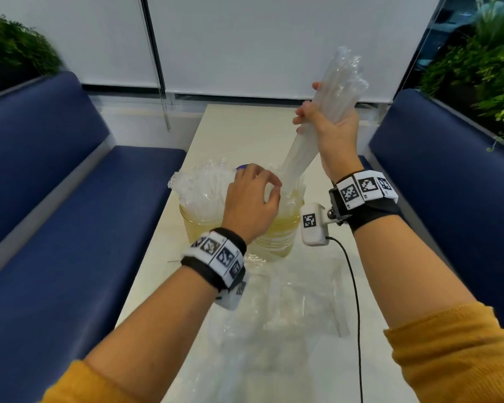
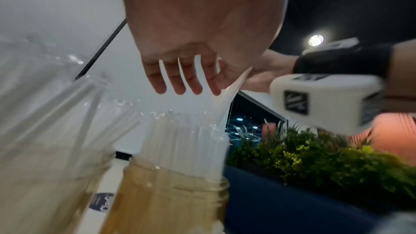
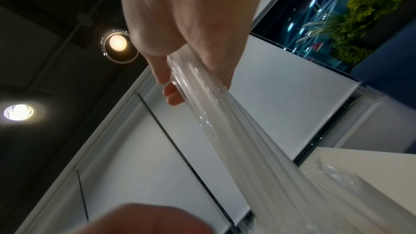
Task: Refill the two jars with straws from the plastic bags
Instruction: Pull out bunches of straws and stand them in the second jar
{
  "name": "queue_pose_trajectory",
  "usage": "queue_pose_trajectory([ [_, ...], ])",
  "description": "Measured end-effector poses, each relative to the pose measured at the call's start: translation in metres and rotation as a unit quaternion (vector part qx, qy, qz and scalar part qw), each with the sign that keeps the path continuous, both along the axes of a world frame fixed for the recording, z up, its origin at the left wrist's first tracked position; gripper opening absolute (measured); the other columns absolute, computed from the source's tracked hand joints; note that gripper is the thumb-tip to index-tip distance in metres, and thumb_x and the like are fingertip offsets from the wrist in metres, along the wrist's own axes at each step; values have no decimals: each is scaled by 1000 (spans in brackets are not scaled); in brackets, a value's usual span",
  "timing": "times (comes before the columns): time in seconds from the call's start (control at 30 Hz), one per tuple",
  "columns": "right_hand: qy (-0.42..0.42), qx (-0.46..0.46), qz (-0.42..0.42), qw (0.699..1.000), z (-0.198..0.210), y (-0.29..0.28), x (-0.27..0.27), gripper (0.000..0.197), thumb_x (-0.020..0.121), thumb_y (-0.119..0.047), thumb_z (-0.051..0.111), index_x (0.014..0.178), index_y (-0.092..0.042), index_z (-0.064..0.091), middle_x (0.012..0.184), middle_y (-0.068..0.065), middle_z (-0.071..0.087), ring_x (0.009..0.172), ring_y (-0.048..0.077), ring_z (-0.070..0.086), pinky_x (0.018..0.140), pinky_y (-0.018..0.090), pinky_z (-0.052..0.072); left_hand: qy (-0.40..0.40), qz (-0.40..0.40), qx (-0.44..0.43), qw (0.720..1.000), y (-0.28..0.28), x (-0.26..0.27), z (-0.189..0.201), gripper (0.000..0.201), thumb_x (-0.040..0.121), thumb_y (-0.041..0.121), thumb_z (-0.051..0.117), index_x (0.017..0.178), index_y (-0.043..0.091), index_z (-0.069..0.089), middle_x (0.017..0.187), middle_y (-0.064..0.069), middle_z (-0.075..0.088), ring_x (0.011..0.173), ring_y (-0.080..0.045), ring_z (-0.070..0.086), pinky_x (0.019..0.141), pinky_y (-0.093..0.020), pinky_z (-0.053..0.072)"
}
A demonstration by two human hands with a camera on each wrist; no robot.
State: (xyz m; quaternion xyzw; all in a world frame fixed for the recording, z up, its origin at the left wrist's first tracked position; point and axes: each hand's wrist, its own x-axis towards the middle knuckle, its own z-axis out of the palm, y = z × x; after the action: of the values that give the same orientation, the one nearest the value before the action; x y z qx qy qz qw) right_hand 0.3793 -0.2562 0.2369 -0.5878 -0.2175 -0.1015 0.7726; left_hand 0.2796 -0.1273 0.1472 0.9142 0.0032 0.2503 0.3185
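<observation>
Two yellowish clear jars stand side by side on the white table (image 1: pixel 239 132). The left jar (image 1: pixel 192 225) (image 2: pixel 45 184) is packed with clear wrapped straws (image 1: pixel 198 184). My right hand (image 1: pixel 317 117) (image 3: pixel 178 81) grips a clear plastic bag of straws (image 1: pixel 297 152) (image 3: pixel 225 122), tilted, its lower end inside the right jar (image 1: pixel 280 234) (image 2: pixel 171 202). My left hand (image 1: pixel 262 187) (image 2: pixel 186 84) hovers over the jar mouths with loosely hanging, spread fingers. Its index finger touches the bag (image 2: pixel 227 100) just above the rim. Straws (image 2: pixel 184 141) stand in the right jar.
Crumpled empty clear bags (image 1: pixel 288 301) lie on the table near me. A black cable (image 1: pixel 352 286) runs from the right wrist camera. Blue benches flank the table, left (image 1: pixel 56 213) and right (image 1: pixel 448 170). A purple object (image 1: pixel 243 166) peeks from behind my left hand.
</observation>
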Motion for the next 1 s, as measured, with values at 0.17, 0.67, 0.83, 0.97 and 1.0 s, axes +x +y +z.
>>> queue_pose_trajectory([
  [0.17, -2, 63, -39, 997, 10, -16, 6, 30, 92, -7, 68, 120, -11, 58, 83, 9, 69, 76, 24, 66, 78, 43, 55, 72, -22, 56, 996, 6, 46, -7, 24, 96, 32, 57, 116, 27, 68, 138, -3, 49, 134, -25, 37, 112, -44, 33],
  [0.67, 12, 56, 6, 998, 0, -5, 18, 29, 93, -5, 67, 119, -11, 58, 83, 12, 65, 74, 25, 63, 69, 39, 52, 194, -29, 45, 980, 10, 68, -16, 24, 93, 33, 62, 107, 17, 73, 160, 3, 31, 145, -25, 28, 116, -39, 31],
  [0.83, 63, -13, -3, 998, -35, -3, 26, 30, 91, -7, 69, 118, -11, 59, 84, 8, 68, 76, 25, 66, 70, 38, 55, 206, -47, 53, 976, 17, 65, -15, 46, 79, 36, 79, 121, 21, 69, 159, 3, 30, 144, -23, 26, 114, -39, 33],
  [0.97, 72, -108, 14, 991, -67, 6, 18, 30, 91, -11, 71, 119, -8, 60, 89, 12, 69, 79, 23, 70, 82, 41, 60, 218, -45, 48, 974, 13, 62, -15, 57, 72, 30, 83, 126, 21, 66, 159, 2, 28, 144, -25, 24, 115, -41, 32],
  [1.0, 71, -121, 20, 990, -73, 9, 17, 32, 91, -11, 71, 120, -6, 60, 90, 14, 70, 79, 23, 70, 84, 39, 60, 222, -47, 46, 973, 13, 62, -14, 59, 72, 28, 83, 128, 20, 64, 159, 0, 28, 144, -27, 24, 116, -42, 32],
])
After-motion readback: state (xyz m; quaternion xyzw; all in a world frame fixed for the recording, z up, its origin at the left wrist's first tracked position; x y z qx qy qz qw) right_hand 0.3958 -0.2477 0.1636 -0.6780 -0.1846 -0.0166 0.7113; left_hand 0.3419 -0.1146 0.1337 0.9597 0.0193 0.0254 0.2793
